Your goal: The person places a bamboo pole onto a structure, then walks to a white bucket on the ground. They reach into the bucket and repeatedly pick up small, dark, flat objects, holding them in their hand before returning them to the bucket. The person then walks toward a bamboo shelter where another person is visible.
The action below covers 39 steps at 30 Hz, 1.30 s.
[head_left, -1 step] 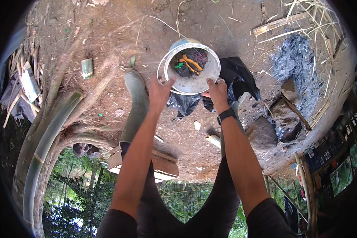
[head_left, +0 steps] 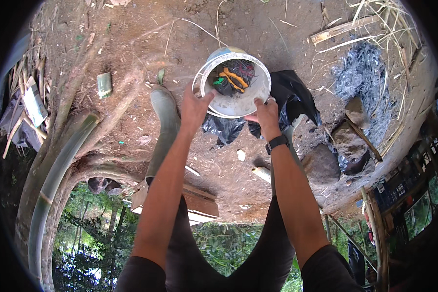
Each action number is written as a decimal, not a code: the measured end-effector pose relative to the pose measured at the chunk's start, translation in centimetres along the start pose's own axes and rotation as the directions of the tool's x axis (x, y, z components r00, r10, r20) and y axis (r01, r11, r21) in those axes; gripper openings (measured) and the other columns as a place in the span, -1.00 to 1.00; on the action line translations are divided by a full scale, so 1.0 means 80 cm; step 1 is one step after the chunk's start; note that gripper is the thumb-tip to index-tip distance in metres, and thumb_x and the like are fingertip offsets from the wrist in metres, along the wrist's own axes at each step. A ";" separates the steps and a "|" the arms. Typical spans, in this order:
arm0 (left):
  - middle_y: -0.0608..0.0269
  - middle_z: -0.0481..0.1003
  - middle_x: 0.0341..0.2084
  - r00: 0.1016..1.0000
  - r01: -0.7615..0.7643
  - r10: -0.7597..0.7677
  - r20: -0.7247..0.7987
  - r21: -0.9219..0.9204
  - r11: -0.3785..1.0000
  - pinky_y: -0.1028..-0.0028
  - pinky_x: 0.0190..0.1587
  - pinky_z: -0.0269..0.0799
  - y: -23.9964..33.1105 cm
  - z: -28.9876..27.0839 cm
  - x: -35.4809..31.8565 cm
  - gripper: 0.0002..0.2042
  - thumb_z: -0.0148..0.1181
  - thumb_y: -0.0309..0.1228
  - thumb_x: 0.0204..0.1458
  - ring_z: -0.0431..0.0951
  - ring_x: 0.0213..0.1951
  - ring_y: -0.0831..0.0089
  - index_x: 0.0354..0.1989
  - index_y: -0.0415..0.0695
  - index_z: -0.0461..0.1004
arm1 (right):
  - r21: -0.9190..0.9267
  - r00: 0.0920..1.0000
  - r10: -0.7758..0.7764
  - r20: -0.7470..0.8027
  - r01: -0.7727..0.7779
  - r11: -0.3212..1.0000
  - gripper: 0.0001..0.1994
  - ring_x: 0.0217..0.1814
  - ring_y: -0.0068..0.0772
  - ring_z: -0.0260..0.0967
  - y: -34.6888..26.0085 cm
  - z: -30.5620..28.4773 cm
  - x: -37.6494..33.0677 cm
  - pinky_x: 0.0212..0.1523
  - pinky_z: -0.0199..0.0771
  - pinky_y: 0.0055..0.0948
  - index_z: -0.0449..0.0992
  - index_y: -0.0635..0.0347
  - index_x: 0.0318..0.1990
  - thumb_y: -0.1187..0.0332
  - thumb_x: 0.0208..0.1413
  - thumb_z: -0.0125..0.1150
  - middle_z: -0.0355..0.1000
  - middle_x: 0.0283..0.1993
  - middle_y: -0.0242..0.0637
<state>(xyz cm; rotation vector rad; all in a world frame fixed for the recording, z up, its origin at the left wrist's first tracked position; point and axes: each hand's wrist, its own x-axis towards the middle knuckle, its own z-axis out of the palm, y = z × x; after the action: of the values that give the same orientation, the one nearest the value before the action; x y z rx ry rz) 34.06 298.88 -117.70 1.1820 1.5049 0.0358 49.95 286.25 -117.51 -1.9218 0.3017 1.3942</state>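
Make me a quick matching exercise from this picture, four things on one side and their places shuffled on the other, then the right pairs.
Things:
1. Bucket
2. Orange object
3. Dark wristband
4. Grey ash

Places:
A. On the ground, right of the black bag
B. Around the right wrist
C. Held by its rim in the left hand and right hand
D. Inside the bucket

Pairs: 1-C, 2-D, 3-B, 4-A

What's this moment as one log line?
left grip: white bucket, left rim; right grip: lower-right rim; inside: orange item, green item; nearby: black plastic bag
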 end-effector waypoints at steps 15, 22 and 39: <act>-0.08 0.42 -0.03 0.872 -0.482 0.477 -0.110 -0.026 0.876 0.43 0.09 0.24 0.107 -0.054 -0.102 -0.46 -0.10 -0.70 -0.07 0.40 0.06 0.24 0.20 -0.27 0.19 | -0.062 0.854 -0.514 -0.075 0.511 0.858 -0.76 -0.19 -0.28 0.49 -0.092 0.000 -0.099 -0.19 0.51 -0.41 0.38 0.55 -0.15 0.56 0.03 -0.03 0.47 -0.27 -0.04; -0.07 0.52 -0.27 0.986 -0.165 0.163 -0.032 -0.066 0.984 0.34 -0.09 0.38 0.097 -0.024 0.024 -0.65 -0.05 -0.67 -0.13 0.54 -0.19 0.18 -0.09 -0.33 0.39 | -0.095 0.951 -0.298 0.085 0.306 0.947 -0.75 -0.36 -0.11 0.51 -0.147 -0.012 -0.006 -0.54 0.61 -0.31 0.36 0.61 -0.19 0.56 0.01 -0.04 0.42 -0.31 0.10; -0.06 0.51 -0.33 0.986 -0.153 0.154 -0.064 0.024 0.988 0.34 -0.24 0.47 0.037 -0.003 0.039 -0.64 -0.07 -0.65 -0.09 0.56 -0.27 0.18 -0.04 -0.29 0.37 | -0.057 0.963 -0.249 0.099 0.255 0.965 -0.73 -0.32 -0.09 0.50 -0.062 -0.010 0.047 -0.51 0.64 -0.30 0.36 0.61 -0.15 0.57 0.00 -0.05 0.42 -0.23 0.07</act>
<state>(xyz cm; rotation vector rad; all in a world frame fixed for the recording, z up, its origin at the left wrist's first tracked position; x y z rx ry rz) 36.29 302.57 -118.09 1.3212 1.4714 0.1663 54.81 290.00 -118.67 -1.8709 -0.0364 1.3307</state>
